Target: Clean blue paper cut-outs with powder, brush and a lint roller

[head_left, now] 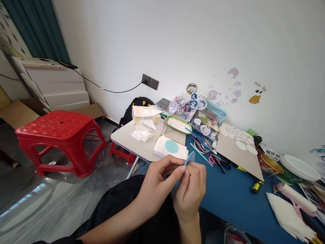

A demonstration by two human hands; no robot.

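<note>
A red stool stands on the grey floor near stacked white boxes, a teal curtain above. A black cord runs from the boxes to a dark wall socket; below is a black backpack. A white-lidded tub and pink-handled roller sit rightward on the tabletop.

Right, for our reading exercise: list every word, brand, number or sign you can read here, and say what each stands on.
"Foca" (probable reading, slightly blurred): on the peach-and-white wrapper.
Dark Chinese characters, too blurred and slanted to read surely: on the white label behind the gold-lined container.
Any lettering on the cartoon stickers: too small to read.
No numbers or signs can be made out.
</note>
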